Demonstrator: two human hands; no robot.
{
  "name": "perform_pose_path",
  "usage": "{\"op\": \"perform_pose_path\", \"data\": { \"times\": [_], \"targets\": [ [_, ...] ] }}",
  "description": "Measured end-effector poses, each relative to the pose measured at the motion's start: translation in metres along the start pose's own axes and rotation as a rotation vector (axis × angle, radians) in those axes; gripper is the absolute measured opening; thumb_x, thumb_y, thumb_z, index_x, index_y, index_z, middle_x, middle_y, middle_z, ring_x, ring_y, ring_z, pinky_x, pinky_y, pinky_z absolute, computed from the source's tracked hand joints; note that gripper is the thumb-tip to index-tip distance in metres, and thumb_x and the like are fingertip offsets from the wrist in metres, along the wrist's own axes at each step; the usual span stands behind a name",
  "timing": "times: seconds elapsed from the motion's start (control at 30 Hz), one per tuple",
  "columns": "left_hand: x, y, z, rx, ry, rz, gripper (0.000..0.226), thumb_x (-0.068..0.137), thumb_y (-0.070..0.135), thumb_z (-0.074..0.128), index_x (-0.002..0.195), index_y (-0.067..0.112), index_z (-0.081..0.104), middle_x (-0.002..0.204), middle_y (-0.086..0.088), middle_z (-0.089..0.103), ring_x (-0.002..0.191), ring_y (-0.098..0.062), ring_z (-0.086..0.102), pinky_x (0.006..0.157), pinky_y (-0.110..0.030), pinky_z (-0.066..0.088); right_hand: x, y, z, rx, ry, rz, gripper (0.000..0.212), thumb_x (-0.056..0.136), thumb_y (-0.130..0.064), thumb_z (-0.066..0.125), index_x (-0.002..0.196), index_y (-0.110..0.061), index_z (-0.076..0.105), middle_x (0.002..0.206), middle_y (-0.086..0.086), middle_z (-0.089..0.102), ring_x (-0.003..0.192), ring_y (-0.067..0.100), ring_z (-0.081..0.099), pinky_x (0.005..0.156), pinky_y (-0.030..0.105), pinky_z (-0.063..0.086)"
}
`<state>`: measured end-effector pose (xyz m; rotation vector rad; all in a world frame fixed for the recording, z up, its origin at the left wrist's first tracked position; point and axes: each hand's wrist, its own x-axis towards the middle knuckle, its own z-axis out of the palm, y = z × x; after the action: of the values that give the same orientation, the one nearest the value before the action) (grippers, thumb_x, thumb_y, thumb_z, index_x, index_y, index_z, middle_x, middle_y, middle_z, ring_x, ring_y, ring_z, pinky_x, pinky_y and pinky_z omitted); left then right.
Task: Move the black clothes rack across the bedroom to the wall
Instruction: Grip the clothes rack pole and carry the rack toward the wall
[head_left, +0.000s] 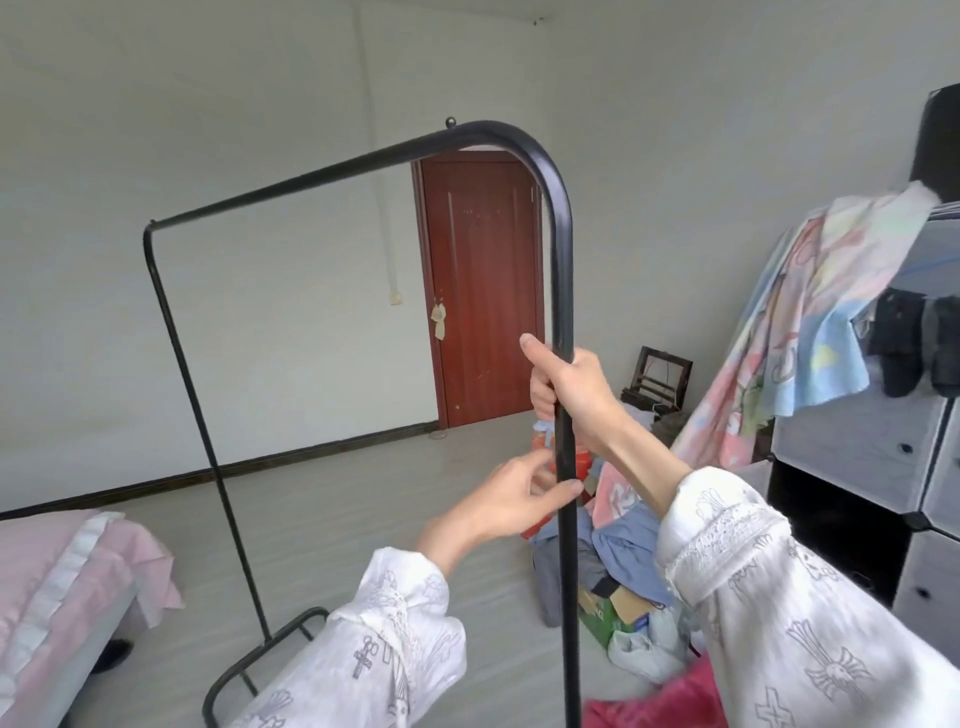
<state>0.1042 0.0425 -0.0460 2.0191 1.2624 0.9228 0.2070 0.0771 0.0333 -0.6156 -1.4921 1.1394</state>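
Observation:
The black clothes rack (332, 174) is a bare metal tube frame that stands in front of me. Its near upright runs down the middle of the view and its far upright ends in a curved foot on the floor at the lower left. My right hand (569, 392) is wrapped around the near upright at mid height. My left hand (511, 501) is just below it, fingers spread, with the thumb touching the tube and no grip around it.
A pink bed (67, 587) lies at the lower left. A pile of clothes and boxes (618, 571) covers the floor at the right, beside a cube storage cabinet (857, 441) draped with cloth. A red-brown door (483, 291) is in the far white wall (234, 291).

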Motion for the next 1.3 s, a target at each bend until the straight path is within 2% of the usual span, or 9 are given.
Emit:
{"op": "perform_pose_path", "data": {
  "times": [0.1, 0.17, 0.23, 0.33, 0.47, 0.7, 0.87, 0.97, 1.3],
  "targets": [
    [0.018, 0.002, 0.01, -0.037, -0.01, -0.03, 0.003, 0.09, 0.024, 0.053, 0.089, 0.02, 0.054, 0.1, -0.024, 0.068, 0.083, -0.023, 0.06, 0.077, -0.039, 0.049, 0.016, 0.002, -0.011, 0.094, -0.129, 0.11, 0.06, 0.09, -0.033, 0.055, 0.039, -0.022, 0.025, 0.032, -0.006, 0.021, 0.031, 0.013, 0.017, 0.036, 0.02, 0.017],
    [0.032, 0.004, 0.014, -0.04, -0.019, -0.073, 0.015, 0.092, 0.02, 0.047, 0.081, 0.013, 0.054, 0.094, -0.025, 0.07, 0.08, -0.023, 0.061, 0.072, -0.035, 0.047, 0.025, 0.004, -0.016, 0.103, -0.154, 0.11, 0.062, 0.09, -0.033, 0.054, 0.037, -0.024, 0.023, 0.031, -0.006, 0.019, 0.031, 0.013, 0.016, 0.036, 0.02, 0.016],
    [0.044, 0.002, 0.018, -0.096, -0.032, -0.118, 0.026, 0.094, 0.017, 0.042, 0.071, 0.013, 0.053, 0.078, -0.02, 0.069, 0.073, -0.023, 0.063, 0.069, -0.031, 0.047, 0.034, 0.01, -0.02, 0.1, -0.135, 0.104, 0.065, 0.091, -0.034, 0.053, 0.033, -0.026, 0.023, 0.03, -0.008, 0.019, 0.029, 0.012, 0.016, 0.035, 0.018, 0.016],
    [0.069, -0.003, 0.026, -0.193, 0.042, -0.144, 0.04, 0.095, 0.021, 0.043, 0.055, 0.015, 0.049, 0.05, 0.004, 0.058, 0.057, -0.012, 0.061, 0.066, -0.02, 0.05, 0.057, 0.022, -0.03, 0.129, -0.083, 0.095, 0.06, 0.091, -0.033, 0.053, 0.041, -0.023, 0.023, 0.03, -0.008, 0.02, 0.027, 0.01, 0.016, 0.035, 0.016, 0.015],
    [0.1, -0.011, 0.038, -0.274, 0.227, -0.118, 0.054, 0.094, 0.021, 0.045, 0.04, 0.022, 0.044, 0.039, 0.001, 0.04, 0.041, -0.014, 0.045, 0.056, -0.026, 0.051, 0.083, 0.032, -0.037, 0.133, -0.045, 0.076, 0.048, 0.091, -0.031, 0.054, 0.054, -0.02, 0.024, 0.031, -0.008, 0.021, 0.027, 0.01, 0.017, 0.035, 0.016, 0.015],
    [0.149, -0.043, 0.037, -0.3, 0.385, -0.155, 0.048, 0.094, 0.014, 0.042, 0.048, 0.017, 0.032, 0.029, 0.007, 0.034, 0.03, -0.008, 0.034, 0.042, -0.026, 0.043, 0.129, 0.062, -0.042, 0.096, 0.021, 0.012, 0.042, 0.09, -0.023, 0.053, 0.056, -0.018, 0.029, 0.032, -0.007, 0.025, 0.026, 0.01, 0.021, 0.033, 0.017, 0.02],
    [0.167, -0.07, 0.013, -0.306, 0.443, -0.19, 0.047, 0.094, 0.011, 0.04, 0.048, 0.017, 0.029, 0.03, 0.009, 0.033, 0.028, -0.008, 0.033, 0.037, -0.022, 0.04, 0.166, 0.081, -0.022, 0.021, 0.065, -0.016, 0.043, 0.086, -0.027, 0.054, 0.051, -0.02, 0.028, 0.045, 0.001, 0.027, 0.041, 0.019, 0.024, 0.045, 0.03, 0.022],
    [0.175, -0.089, -0.01, -0.313, 0.48, -0.196, 0.047, 0.093, 0.012, 0.041, 0.049, 0.017, 0.028, 0.035, -0.001, 0.031, 0.027, -0.009, 0.031, 0.035, -0.021, 0.039, 0.188, 0.095, -0.001, 0.017, 0.067, -0.027, 0.043, 0.085, -0.026, 0.054, 0.051, -0.02, 0.029, 0.046, 0.0, 0.027, 0.043, 0.02, 0.025, 0.047, 0.033, 0.021],
    [0.202, -0.146, -0.079, -0.312, 0.468, -0.224, 0.046, 0.093, 0.014, 0.038, 0.048, 0.017, 0.028, 0.032, 0.001, 0.029, 0.026, -0.012, 0.029, 0.035, -0.022, 0.037, 0.256, 0.133, 0.057, -0.005, 0.142, -0.041, 0.034, 0.081, -0.028, 0.053, 0.052, -0.02, 0.037, 0.046, -0.002, 0.032, 0.047, 0.023, 0.033, 0.052, 0.038, 0.03]
  ]
}}
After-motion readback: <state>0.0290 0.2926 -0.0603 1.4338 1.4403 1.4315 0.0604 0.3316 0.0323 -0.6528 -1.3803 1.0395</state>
